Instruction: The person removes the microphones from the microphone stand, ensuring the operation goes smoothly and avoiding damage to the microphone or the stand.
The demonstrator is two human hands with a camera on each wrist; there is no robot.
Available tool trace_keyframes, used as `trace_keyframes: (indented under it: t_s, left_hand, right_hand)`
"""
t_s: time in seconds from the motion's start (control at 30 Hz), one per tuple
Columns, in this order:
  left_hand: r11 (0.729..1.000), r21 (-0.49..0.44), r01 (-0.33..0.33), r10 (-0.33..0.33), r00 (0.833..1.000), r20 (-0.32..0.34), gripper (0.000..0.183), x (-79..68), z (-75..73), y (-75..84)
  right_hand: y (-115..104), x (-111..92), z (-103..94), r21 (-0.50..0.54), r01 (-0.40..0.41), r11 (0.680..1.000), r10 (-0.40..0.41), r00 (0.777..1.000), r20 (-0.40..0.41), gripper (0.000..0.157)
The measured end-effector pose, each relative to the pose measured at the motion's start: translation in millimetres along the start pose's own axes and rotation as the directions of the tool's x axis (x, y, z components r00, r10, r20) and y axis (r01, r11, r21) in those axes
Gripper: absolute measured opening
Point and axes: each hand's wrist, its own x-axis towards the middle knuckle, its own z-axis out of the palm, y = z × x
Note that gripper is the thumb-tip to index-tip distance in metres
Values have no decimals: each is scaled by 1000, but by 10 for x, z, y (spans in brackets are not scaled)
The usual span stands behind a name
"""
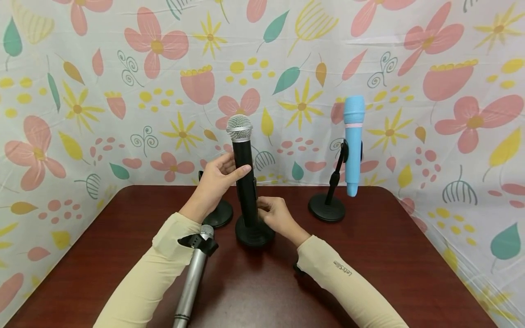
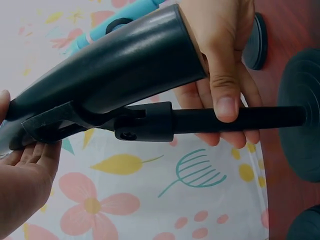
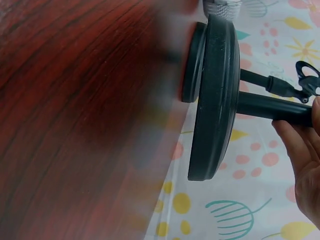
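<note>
A black microphone (image 1: 244,159) with a silver mesh head stands nearly upright in the clip of a black desk stand (image 1: 255,232). My left hand (image 1: 219,180) grips its body below the head, thumb across the front. The left wrist view shows the clip (image 2: 55,122) around the body, with the left hand (image 2: 30,172) at that end. Lower down, my right hand (image 1: 279,216) holds the stand's thin pole (image 2: 270,119) between thumb and fingers. In the right wrist view the right hand (image 3: 302,155) is cut off by the frame edge, beside the round base (image 3: 215,105).
A silver microphone (image 1: 192,282) lies on the brown table (image 1: 254,291), partly beside my left sleeve. Another black stand (image 1: 220,215) is behind my left hand, its clip visible in the right wrist view. At right, a blue microphone (image 1: 353,146) sits in its stand (image 1: 326,208). A floral cloth hangs behind.
</note>
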Motion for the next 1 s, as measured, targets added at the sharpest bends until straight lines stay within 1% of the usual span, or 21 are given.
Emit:
trace_keyframes:
  t_s: [0.2,0.37,0.6,0.83,1.0]
  left_hand:
    - [1000,-5,-17,17,1000,12,49,3,-5,17]
    - [1000,-21,-8,8,1000,-17,52,17,-33,24]
    - [999,-35,-42,40,998,-42,53,32,-24,78]
    - [998,-47,-41,38,997,-67,55,34,-14,86]
    - [997,-47,-56,51,995,-86,53,47,-13,91]
  right_hand:
    - [34,2,5,16,-2,1000,2,1000,-14,21]
    - [26,27,1,9,12,1000,-12,1000,-12,24]
    - [14,60,-13,-36,22,999,-24,998,-52,25]
    - [-14,48,-15,-31,17,999,-19,998,-52,28]
    - [-34,52,-18,-30,20,999,-23,997,-76,28]
